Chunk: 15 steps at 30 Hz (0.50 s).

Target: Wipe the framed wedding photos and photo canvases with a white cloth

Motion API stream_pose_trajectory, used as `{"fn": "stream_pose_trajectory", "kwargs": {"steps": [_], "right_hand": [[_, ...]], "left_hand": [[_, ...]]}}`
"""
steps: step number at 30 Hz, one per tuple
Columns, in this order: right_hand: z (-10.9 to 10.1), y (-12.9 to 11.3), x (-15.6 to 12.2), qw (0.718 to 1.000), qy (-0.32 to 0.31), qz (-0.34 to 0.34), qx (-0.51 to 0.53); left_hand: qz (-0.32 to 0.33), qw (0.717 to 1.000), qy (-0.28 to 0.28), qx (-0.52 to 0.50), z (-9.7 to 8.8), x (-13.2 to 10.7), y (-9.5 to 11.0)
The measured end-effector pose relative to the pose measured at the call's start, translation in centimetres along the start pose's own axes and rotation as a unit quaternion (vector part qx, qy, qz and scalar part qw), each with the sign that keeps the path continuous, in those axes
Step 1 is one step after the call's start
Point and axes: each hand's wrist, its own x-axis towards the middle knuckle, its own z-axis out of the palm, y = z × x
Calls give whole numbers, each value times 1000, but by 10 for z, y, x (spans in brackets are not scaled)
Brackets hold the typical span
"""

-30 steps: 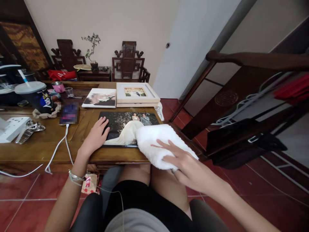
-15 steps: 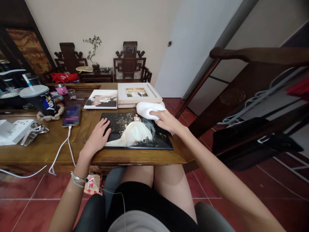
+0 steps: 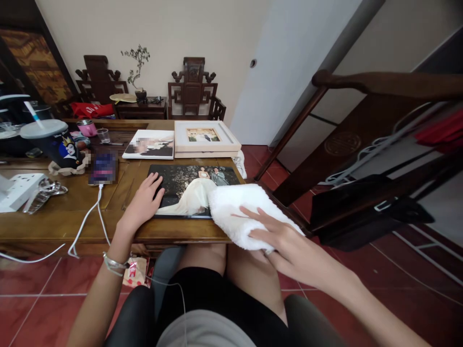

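A dark wedding photo panel (image 3: 183,190) lies flat on the wooden table in front of me, showing a white gown and a figure in a grey suit. My left hand (image 3: 146,200) rests on its left edge, fingers stretched out and holding nothing. At the panel's front right corner, my right hand (image 3: 278,236) grips a folded white towel (image 3: 235,207), thumb beneath and fingers laid over the top. The towel covers that corner and hangs past the table edge.
Behind the panel lie a smaller photo print (image 3: 152,149) and a pale framed photo (image 3: 231,144). Left stand a lidded cup with a straw (image 3: 48,140), a phone (image 3: 103,166) with a white cable and a power strip (image 3: 21,190). A wooden chair back (image 3: 361,86) rises at right.
My right hand has brought the towel from the panel's far right corner toward me to its front right corner. The towel now looks more spread out. My left hand stays on the panel.
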Motion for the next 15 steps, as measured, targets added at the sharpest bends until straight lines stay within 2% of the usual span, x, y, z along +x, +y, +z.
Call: {"fn": "stream_pose_trajectory", "kwargs": {"steps": [3,8,11,13,15], "right_hand": [[0,18,22,1000,11,-6,-8],[2,66,90,999,21,6,-32],[2,85,122,998,29,28,-47],[2,90,130,998,31,36,-50],[3,86,126,998,31,37,-47]], "left_hand": [[0,1000,-6,3,-1,0,1],[4,1000,-6,0,-2,0,0],[2,1000,-3,-4,-1,0,-2],[0,1000,0,-3,-1,0,-2],[-2,1000,2,-2,-1,0,-1]]}}
